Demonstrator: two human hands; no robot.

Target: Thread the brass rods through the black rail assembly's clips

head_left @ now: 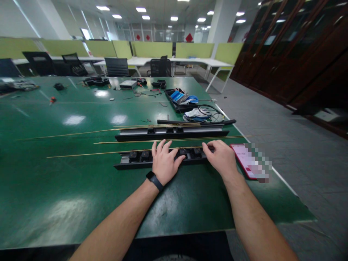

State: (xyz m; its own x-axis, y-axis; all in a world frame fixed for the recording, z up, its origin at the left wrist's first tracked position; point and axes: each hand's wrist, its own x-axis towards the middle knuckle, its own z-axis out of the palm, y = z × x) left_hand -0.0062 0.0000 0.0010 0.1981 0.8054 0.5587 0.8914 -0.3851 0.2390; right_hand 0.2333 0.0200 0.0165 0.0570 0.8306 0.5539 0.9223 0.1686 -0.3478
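A long black channel [133,166] with a grey inner face lies across the green table in front of me. Several black blocks [145,155] sit in a row inside it. Fingers spread, my left hand [165,163] rests over the middle of the channel, its thumb beside one block. A thin brass-coloured rod [89,155] runs along the channel's far side, passing by my left fingers towards the right. At the channel's right end, my right hand [221,156] pinches with thumb and index finger where this rod reaches; its other fingers are curled, and the rod's tip is hidden.
A second black channel [174,136] lies behind, with more thin rods [108,129] beside and over it. A red-edged phone-like slab [247,163] is right of my right hand. Farther back are a black tray [179,105], gloves [198,114] and cables. The table's edge [285,181] runs along the right.
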